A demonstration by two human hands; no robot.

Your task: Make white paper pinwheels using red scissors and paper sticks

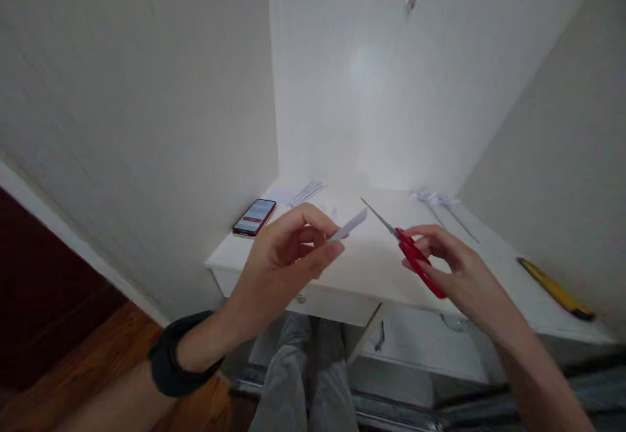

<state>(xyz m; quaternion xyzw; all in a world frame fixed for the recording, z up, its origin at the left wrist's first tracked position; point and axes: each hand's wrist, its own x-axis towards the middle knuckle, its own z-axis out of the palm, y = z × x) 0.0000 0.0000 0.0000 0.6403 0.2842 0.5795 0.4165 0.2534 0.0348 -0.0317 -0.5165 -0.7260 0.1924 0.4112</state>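
Observation:
Between the thumb and fingers of my left hand (288,259) is a narrow strip of white paper (353,222), folded or rolled, its free end pointing up and right. My right hand (447,259) grips a pair of scissors (415,259) by the red handles. The blades point up and left, close together, with their tip just above the end of the paper strip and seemingly apart from it. Both hands are over the front part of a white tabletop (376,269).
A lit phone (254,217) lies at the left edge. Several thin sticks or strips (307,193) rest at the back left. White paper pieces on thin stems (437,198) lie back right. A yellow utility knife (555,287) is at the right. Walls enclose the table on three sides.

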